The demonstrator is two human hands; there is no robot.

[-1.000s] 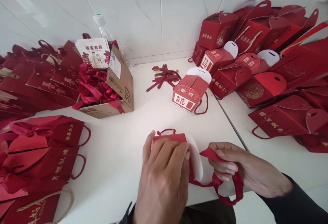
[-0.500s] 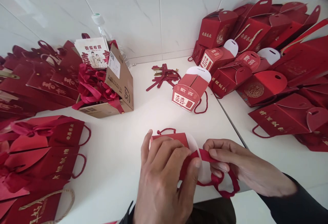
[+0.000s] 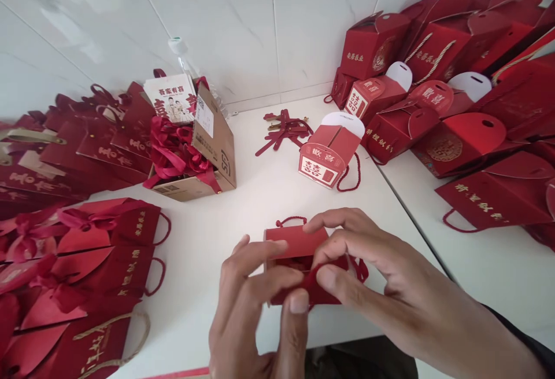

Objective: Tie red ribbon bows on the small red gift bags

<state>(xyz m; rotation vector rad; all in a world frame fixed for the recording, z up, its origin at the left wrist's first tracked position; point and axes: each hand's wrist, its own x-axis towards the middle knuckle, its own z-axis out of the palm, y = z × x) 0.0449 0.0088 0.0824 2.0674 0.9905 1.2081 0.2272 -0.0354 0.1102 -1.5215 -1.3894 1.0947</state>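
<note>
A small red gift box [image 3: 295, 239] with a twisted cord loop lies on the table in front of me, between my hands. Over its middle runs a dark red ribbon [image 3: 313, 282]. My right hand [image 3: 373, 272] pinches the ribbon between thumb and forefinger. On the other side, my left hand [image 3: 260, 304] has its thumb and forefinger closed at the ribbon's left part, the remaining fingers spread above the box. The hands cover much of the box's front and right side.
A cardboard box [image 3: 214, 147] of ribbons and printed cards [image 3: 170, 96] stands at the back left, before a clear bottle [image 3: 180, 52]. Beribboned boxes [image 3: 134, 251] line the left. A double-happiness box [image 3: 332, 147] stands behind, by loose straps [image 3: 284, 127]. More red boxes [image 3: 377, 43] crowd the right.
My right hand has moved left over the box, bringing the ribbon with it from the right side. My left hand has shifted left and down, uncovering the box's top. The view has turned slightly.
</note>
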